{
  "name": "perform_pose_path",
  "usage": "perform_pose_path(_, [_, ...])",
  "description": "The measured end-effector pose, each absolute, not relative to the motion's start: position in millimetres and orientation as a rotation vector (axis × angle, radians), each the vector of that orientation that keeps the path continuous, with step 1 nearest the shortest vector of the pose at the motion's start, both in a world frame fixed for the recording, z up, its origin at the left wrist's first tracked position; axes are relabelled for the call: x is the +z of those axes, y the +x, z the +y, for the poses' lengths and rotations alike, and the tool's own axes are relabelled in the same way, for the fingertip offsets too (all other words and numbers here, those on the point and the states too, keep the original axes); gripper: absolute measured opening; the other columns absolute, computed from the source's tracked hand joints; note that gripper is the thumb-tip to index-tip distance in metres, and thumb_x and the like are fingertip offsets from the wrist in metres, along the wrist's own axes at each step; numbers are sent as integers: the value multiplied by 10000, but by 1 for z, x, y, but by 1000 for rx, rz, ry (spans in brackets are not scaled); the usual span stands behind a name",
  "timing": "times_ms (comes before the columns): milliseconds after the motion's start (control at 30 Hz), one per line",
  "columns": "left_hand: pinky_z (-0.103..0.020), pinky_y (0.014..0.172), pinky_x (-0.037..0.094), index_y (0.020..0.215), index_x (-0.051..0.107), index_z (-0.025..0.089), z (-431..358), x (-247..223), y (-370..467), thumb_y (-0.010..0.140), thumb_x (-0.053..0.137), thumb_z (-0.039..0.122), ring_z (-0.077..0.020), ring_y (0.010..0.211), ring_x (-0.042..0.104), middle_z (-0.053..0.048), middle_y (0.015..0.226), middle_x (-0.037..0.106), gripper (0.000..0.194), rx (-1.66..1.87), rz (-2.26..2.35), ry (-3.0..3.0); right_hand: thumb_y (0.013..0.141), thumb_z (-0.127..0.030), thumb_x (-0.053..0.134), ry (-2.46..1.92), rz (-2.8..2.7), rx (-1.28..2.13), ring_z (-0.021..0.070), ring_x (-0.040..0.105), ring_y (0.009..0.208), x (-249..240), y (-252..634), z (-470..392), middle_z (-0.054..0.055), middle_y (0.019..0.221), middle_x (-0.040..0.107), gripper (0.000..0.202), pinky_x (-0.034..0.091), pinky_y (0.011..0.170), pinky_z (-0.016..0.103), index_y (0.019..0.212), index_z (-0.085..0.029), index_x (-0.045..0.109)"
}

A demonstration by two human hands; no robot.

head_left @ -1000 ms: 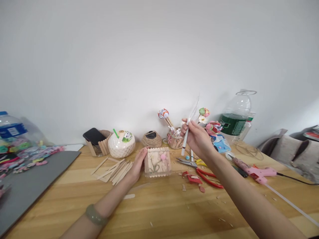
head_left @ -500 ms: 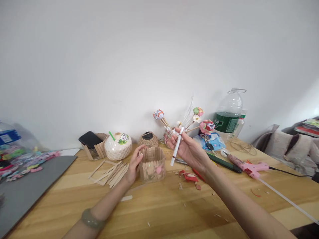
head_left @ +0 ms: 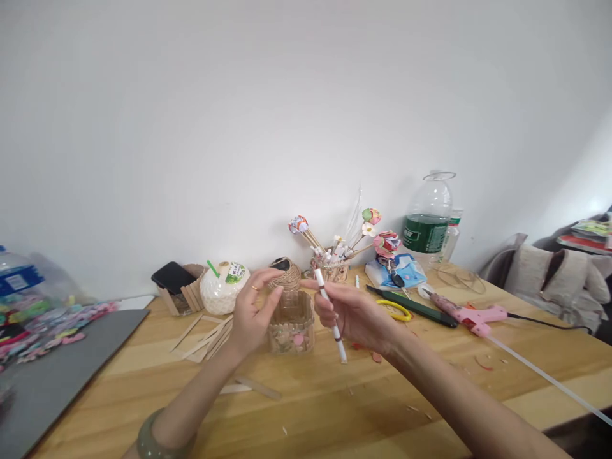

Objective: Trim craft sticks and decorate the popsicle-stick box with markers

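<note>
A white marker with dark bands [head_left: 338,341] is gripped in my right hand [head_left: 351,312], its lower end slanting down to the right. My left hand [head_left: 253,315] is raised at the left of a small see-through box [head_left: 291,325], thumb and fingers apart, with nothing between them. The box stands on the table and has wooden sticks and a pink heart on its front. Behind the box sits a ball of twine [head_left: 287,277].
Loose wooden sticks [head_left: 208,341] lie left of the box. A decorated holder [head_left: 337,271] with pens and paper flowers stands behind. To the right are yellow-handled scissors [head_left: 396,310], a green cutter [head_left: 425,309], a pink glue gun [head_left: 482,317] and a large bottle [head_left: 428,223].
My right hand has come down and left, and the marker in it now tilts the other way. My left hand has risen off the box's side. The view has shifted slightly.
</note>
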State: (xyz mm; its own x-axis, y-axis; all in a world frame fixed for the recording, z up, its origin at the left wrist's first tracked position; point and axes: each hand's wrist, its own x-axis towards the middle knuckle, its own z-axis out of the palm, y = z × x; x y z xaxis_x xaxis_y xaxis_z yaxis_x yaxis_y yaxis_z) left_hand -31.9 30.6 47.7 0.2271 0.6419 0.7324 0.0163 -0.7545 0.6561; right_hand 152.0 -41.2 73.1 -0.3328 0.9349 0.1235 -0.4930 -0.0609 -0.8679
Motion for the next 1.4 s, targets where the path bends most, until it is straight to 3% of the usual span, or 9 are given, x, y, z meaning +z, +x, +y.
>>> perform_pose_path(133, [-343,890,436,1185,516,221,14,72,-26,871,511,223,-192,1053,518,-74,1121,574,314,1321,429,2541,772,-404,636,-754,-1253,1576,64,355,491,73,149,-51,-46,585,451,269,253,458,192,729,-148,566])
perform_pose_path(367, [-286,543,415,939,593,102,8,80,-34,870,484,164,-183,703,512,-39,713,575,143,981,66,3504,835,-351,558,-1077,-1571,1247,96,306,524,72,148,-72,-56,559,404,286,217,483,229,617,-173,505])
perform_pose_path(533, [-288,500,331,692,573,119,-2,75,-36,860,473,96,-160,613,450,-14,609,516,197,1105,-90,3613,917,-200,375,-1409,-2013,602,120,434,573,70,137,-89,-6,656,571,261,296,535,241,700,-179,518])
perform_pose_path(700, [-291,534,330,682,560,126,-5,83,-38,887,405,100,-163,629,424,-30,634,535,258,946,-68,3491,821,-43,377,-1570,-2267,44,183,606,605,58,138,-97,54,717,681,245,407,541,260,852,-166,587])
perform_pose_path(833, [-280,559,340,669,541,160,18,99,-74,943,261,167,-162,610,412,-11,589,491,392,892,248,3353,843,-73,319,-1665,-2162,-177,276,669,820,49,163,-102,172,924,700,314,505,653,359,1036,-102,564])
perform_pose_path(967, [-324,671,393,721,549,166,39,82,-108,924,345,323,-213,769,496,-49,739,570,328,577,1039,3169,907,-144,270,-1615,-2096,-103,254,649,931,41,177,-110,175,1027,675,321,513,759,378,1097,-114,527])
perform_pose_path(1133, [-332,683,411,740,617,150,36,20,-98,923,368,286,-225,773,556,-69,750,640,337,169,964,3266,921,-177,269,-1561,-2021,160,214,628,850,46,167,-114,119,945,657,316,501,724,353,1194,-148,425])
perform_pose_path(1267, [-316,631,411,729,619,144,36,2,-87,896,443,347,-231,752,571,-75,730,653,316,192,919,3281,919,-185,286,-1537,-1857,457,151,545,656,56,159,-119,27,758,568,150,462,631,296,892,-198,432])
perform_pose_path(1400, [-301,596,416,778,580,140,42,14,-96,737,536,602,-227,741,569,-67,773,633,466,250,888,3274,920,-260,396,-1290,-1671,795,118,486,634,58,163,-118,-9,728,516,166,424,575,236,776,-207,459])
